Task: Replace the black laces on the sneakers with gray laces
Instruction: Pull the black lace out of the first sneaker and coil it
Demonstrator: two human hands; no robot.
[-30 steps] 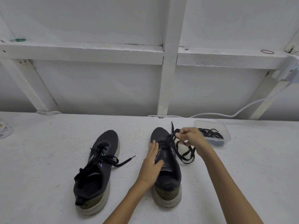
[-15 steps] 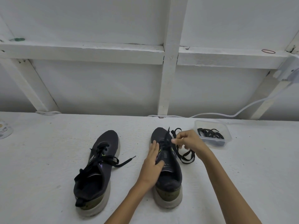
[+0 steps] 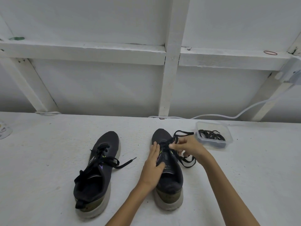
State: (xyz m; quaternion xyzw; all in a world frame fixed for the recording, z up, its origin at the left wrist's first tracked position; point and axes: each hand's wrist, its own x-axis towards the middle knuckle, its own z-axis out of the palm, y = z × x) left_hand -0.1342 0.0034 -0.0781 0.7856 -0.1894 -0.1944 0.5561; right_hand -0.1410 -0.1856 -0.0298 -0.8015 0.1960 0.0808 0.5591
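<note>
The step in hand is stripping the black lace (image 3: 189, 162) out of the right sneaker (image 3: 170, 181), which stands toe-away on the bench (image 3: 48, 168), directly in front of the person. The left hand (image 3: 152, 167) lies flat along the shoe's inner side, straight-fingered with the thumb across the tongue, pressing the shoe down rather than clutching it. The right hand (image 3: 189, 146) pinches the lace over the lower eyelets, its fingers (image 3: 172, 146) curled onto it. Loose loops of lace trail onto the bench beside the shoe.

To do this well, I judge the pull should follow the line of each eyelet, one crossing at a time, in short draws rather than one long yank (a tip dragged sideways through an eyelet tends to snag). The flat hand should bear down so the shoe neither lifts nor swings toward the clear tub (image 3: 228, 139) just beyond it. Coiled laces (image 3: 211, 135) wait in that tub; they look dark here, and I cannot tell their true shade. The left sneaker (image 3: 109, 142), well apart to the left, is laced in black and not yet touched.
</note>
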